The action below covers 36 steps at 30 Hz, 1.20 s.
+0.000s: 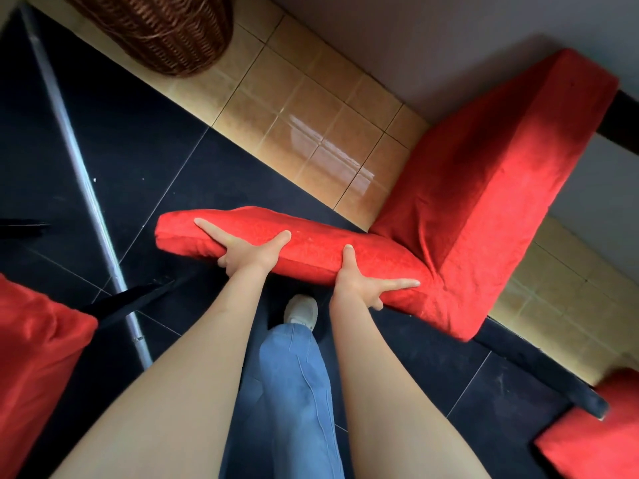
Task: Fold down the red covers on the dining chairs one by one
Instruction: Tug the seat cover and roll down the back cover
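A dining chair in a red cover (484,188) stands in front of me, its seat reaching toward the upper right. Its padded backrest top (311,247) runs across the middle of the view. My left hand (247,252) grips the left part of that top: thumb and index finger are spread over the red fabric, the other fingers curled under the near edge. My right hand (363,283) holds the right part the same way, with its index finger pointing toward the corner where backrest and seat meet.
A brown wicker basket (155,29) stands at the top left. A metal pole (86,188) slants across the dark floor tiles. More red-covered chairs show at the left edge (31,368) and bottom right (598,440). My jeans leg and white shoe (301,311) are below the backrest.
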Each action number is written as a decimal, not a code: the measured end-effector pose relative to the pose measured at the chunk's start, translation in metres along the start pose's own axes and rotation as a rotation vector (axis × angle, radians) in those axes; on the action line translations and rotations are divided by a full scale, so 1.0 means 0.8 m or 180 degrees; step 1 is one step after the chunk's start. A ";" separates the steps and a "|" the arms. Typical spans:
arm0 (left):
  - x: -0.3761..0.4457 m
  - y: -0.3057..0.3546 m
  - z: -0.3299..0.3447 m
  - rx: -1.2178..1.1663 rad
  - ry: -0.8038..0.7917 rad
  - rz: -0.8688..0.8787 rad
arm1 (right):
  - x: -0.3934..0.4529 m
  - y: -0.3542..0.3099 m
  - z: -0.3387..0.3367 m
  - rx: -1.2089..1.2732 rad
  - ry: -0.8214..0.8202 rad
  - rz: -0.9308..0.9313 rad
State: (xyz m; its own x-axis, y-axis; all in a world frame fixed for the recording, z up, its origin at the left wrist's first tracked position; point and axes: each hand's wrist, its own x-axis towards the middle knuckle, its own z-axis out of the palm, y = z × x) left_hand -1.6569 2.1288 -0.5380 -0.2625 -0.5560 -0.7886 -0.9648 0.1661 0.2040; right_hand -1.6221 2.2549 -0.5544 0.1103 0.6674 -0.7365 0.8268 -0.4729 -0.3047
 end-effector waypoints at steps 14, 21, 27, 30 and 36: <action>-0.001 -0.014 -0.035 0.0237 -0.0223 0.0299 | -0.009 -0.010 -0.022 -0.0306 -0.0251 -0.0066; 0.012 -0.036 -0.083 0.1077 0.0028 0.0815 | -0.041 0.008 -0.027 -0.1317 -0.0555 -0.0616; 0.053 -0.035 -0.128 0.1852 -0.0057 0.1738 | -0.075 0.022 -0.001 -0.2662 -0.0704 -0.1448; 0.076 -0.025 -0.142 0.1989 -0.0455 0.2153 | -0.085 0.017 0.014 -0.3681 -0.0808 -0.2017; 0.115 -0.011 -0.153 0.1716 -0.1004 0.2578 | -0.079 -0.003 0.034 -0.4409 -0.0939 -0.2423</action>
State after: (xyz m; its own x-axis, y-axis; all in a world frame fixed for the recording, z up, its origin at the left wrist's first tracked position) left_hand -1.6749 1.9767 -0.5413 -0.7406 0.1128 -0.6624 -0.3429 0.7843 0.5169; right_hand -1.6458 2.1978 -0.5233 -0.5092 0.2863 -0.8117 0.4938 0.8696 -0.0031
